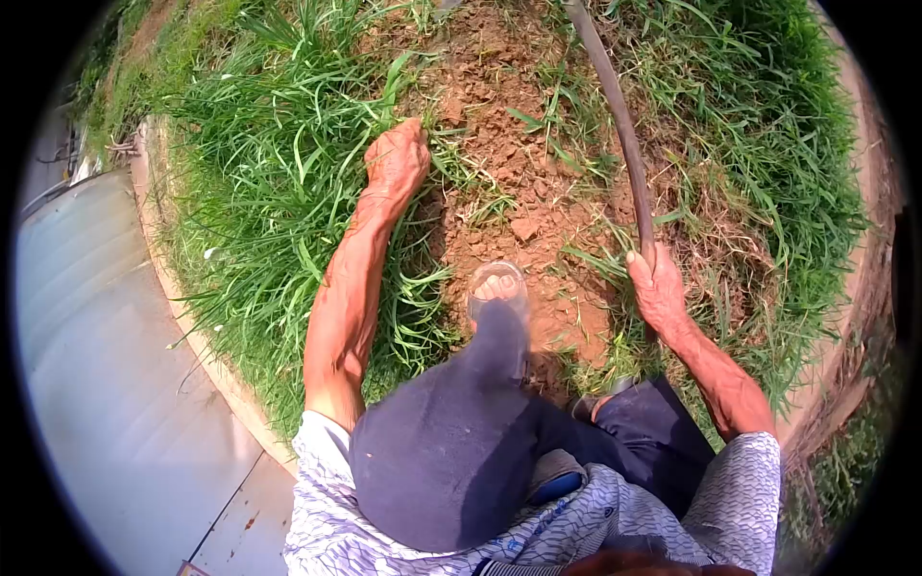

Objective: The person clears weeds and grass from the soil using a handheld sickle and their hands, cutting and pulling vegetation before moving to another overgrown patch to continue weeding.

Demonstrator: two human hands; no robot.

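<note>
My left hand (398, 156) is closed at the edge of the tall green grass (259, 163), beside the bare soil; a blade sticks up near its knuckles, and what is inside the fist is hidden. On the right, my right hand (658, 288) grips a long wooden handle (619, 115) with the thumb along it. The handle runs up to the top edge of the view, where its far end is out of sight. Reddish, crumbly soil (504, 144) lies between the two hands.
My sandalled foot (498, 286) stands on the soil below the hands. More grass (797, 154) grows on the right, inside a curved earthen edge (850, 317). Pale paving (125, 317) lies at the left, past a narrow border (206, 355).
</note>
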